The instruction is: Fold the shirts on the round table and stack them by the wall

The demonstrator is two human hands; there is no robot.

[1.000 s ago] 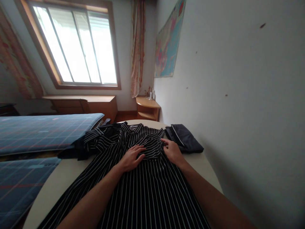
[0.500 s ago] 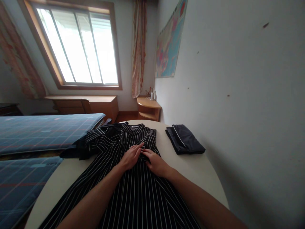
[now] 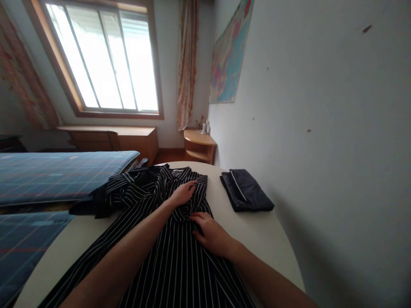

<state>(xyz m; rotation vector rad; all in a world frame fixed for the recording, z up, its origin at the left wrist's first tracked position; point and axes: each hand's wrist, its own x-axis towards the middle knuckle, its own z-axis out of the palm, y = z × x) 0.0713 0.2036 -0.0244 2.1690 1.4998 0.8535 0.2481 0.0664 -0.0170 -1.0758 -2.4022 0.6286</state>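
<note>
A black dress (image 3: pixel 180 265) with thin white stripes lies lengthwise, its collar at the far end and its skirt towards me. My left hand (image 3: pixel 183 193) rests on the upper part, fingers pointing right at the short sleeve (image 3: pixel 201 181), thumb a little apart from them. Lower and to the right, my right hand (image 3: pixel 212 234) touches the bunched cloth at the waist with its fingertips, its thumb spread away. Both hands look open. The cloth beneath the palms is hidden.
The dress lies on a round cream table (image 3: pixel 276 244). A folded dark garment (image 3: pixel 248 190) sits at its right side near the wall. More dark cloth (image 3: pixel 93 203) overhangs the left edge, beside a blue plaid mattress (image 3: pixel 64 175). Farther back stands a corner shelf (image 3: pixel 201 137).
My left hand has moved away up the dress towards the sleeve. My right hand has come slightly nearer to me, so the hands are now apart. The view has shifted a little.
</note>
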